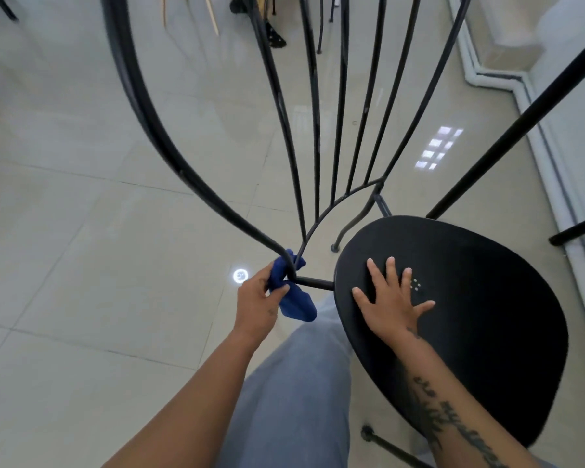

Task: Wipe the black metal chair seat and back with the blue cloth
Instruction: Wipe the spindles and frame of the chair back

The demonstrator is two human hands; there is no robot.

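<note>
Two hands worked — the left hand (257, 300) squeezed the blue cloth (297, 305) round the bottom corner of the chair back (183, 173), its bars rising above — the right hand (390, 304) lay flat on the seat (480, 298).

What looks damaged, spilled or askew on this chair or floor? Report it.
Nothing stands out. The chair seat looks intact under the flat right hand; the left hand grips the blue cloth at the lower joint of the back frame. Bright patches on the floor look like reflections, not spills.
</note>
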